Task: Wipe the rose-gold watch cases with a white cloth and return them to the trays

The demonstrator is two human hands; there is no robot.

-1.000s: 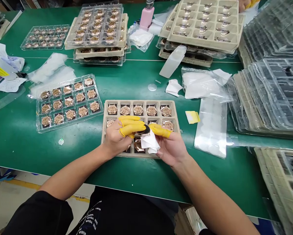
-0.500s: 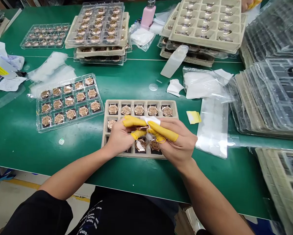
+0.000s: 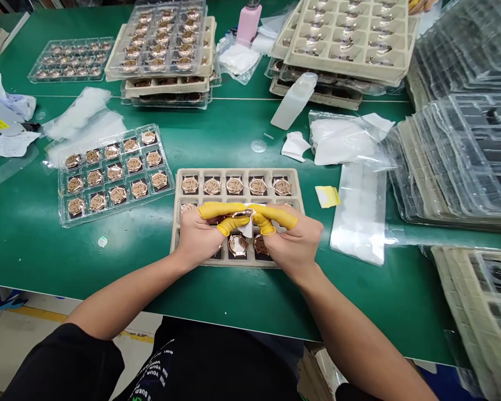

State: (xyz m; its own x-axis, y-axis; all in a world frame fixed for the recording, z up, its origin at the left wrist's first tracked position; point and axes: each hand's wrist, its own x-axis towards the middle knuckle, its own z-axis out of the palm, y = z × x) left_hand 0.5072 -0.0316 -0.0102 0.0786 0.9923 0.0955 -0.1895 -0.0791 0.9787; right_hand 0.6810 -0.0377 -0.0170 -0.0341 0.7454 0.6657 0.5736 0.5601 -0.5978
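Note:
Between my two hands, above a beige tray [image 3: 237,263], is a rose-gold watch case [image 3: 241,213], seen edge-on. My left hand [image 3: 202,231] pinches it with yellow-covered thumb and forefinger. A white wiping cloth [image 3: 247,227] is pinched in my right hand [image 3: 294,234], also with yellow finger covers, and pressed against the right side of the case. Several similar watch cases lie in the tray's compartments, such as the watch case [image 3: 234,185] in the back row. Part of the middle and front rows is hidden by my hands.
A clear tray of watch cases [image 3: 116,209] lies to the left. Stacked trays [image 3: 166,86] stand at the back, more clear trays [image 3: 438,161] at the right. A white bottle [image 3: 294,103], a yellow-and-white pad [image 3: 327,196] and plastic-bagged white sheets [image 3: 337,139] lie beyond and right of my hands.
The cloth has shifted and now hangs below the fingers against the case. My right hand has moved slightly left and turned. The whole view has shifted a little.

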